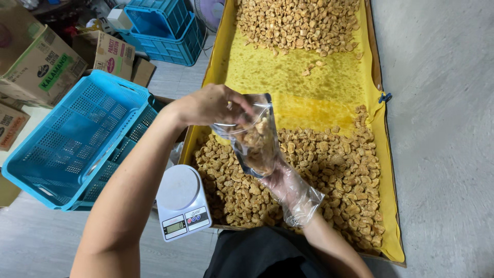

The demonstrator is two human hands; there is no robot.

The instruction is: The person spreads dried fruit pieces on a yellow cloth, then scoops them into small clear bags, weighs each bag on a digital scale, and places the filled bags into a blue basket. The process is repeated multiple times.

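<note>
My left hand (208, 105) grips the top edge of a clear plastic pouch (254, 136) partly filled with golden fried snack pieces, held tilted over the tray. My right hand (288, 188), in a thin clear plastic glove, reaches up behind the bottom of the pouch; its fingers are hidden by the bag. Below lies a long tray lined with yellow sheet (288, 87), with one heap of snack pieces (334, 170) near me and another heap (298, 23) at the far end.
A small white digital kitchen scale (181, 202) sits left of the tray near me. Light blue plastic crates (77, 139) are stacked at the left, darker blue crates (164, 28) farther back, and cardboard boxes (46, 64) beside them. Grey concrete floor (442, 128) runs along the right.
</note>
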